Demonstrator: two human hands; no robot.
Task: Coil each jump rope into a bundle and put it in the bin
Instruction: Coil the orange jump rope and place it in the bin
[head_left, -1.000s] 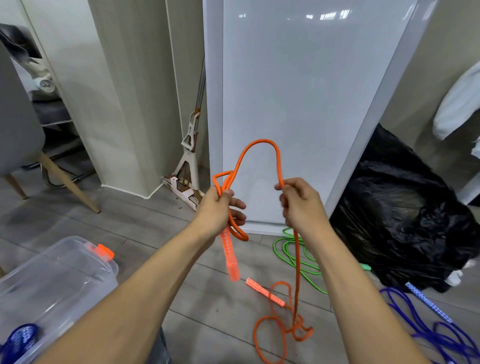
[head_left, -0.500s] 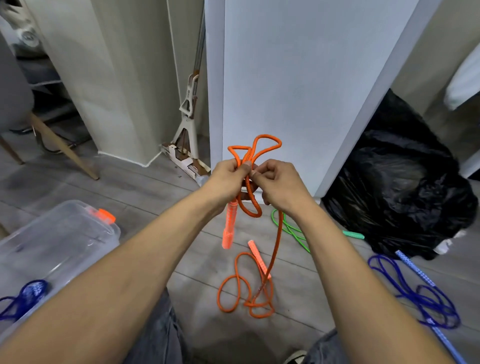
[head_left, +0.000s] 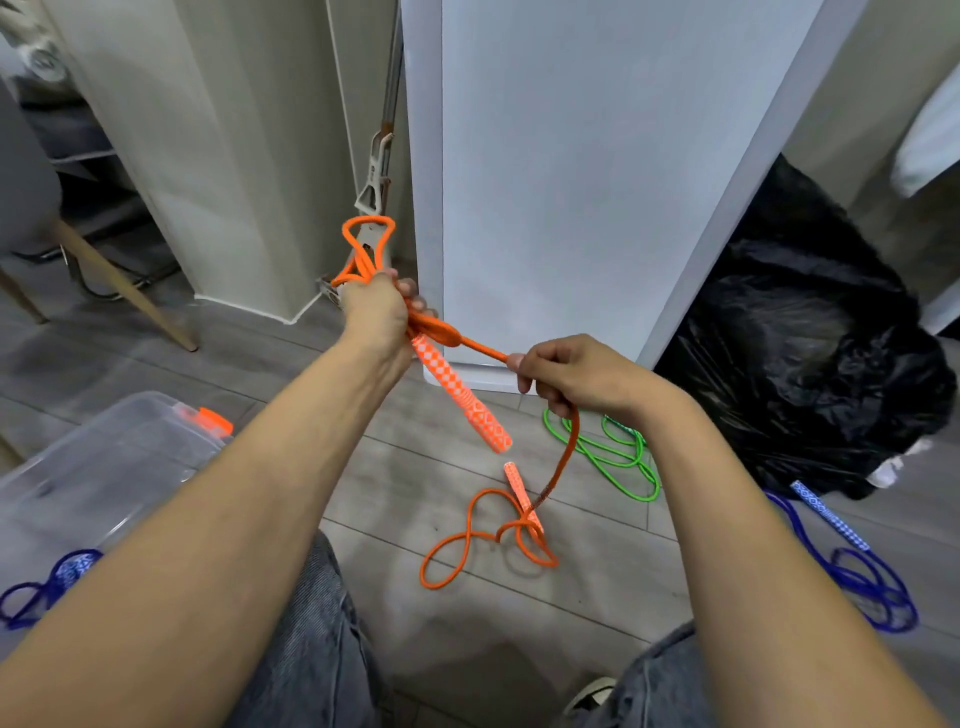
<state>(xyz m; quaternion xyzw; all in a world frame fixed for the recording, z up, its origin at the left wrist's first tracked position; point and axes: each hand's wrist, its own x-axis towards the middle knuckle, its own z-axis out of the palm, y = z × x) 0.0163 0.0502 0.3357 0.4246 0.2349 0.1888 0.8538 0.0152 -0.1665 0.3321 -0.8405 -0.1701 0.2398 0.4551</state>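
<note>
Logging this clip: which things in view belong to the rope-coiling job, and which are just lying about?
Job: orange jump rope, gripped by left hand and right hand; green jump rope; blue jump rope on floor; second blue rope, lower left; clear bin.
Lying about: black bag; mop; chair.

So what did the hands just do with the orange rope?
The right hand drew away from the left hand, rightward and down, still pinching the orange rope and stretching a length between them. The left hand keeps gripping the coiled loops and one handle. The other handle, the green rope, the blue rope at the right and the bin stayed put.
</note>
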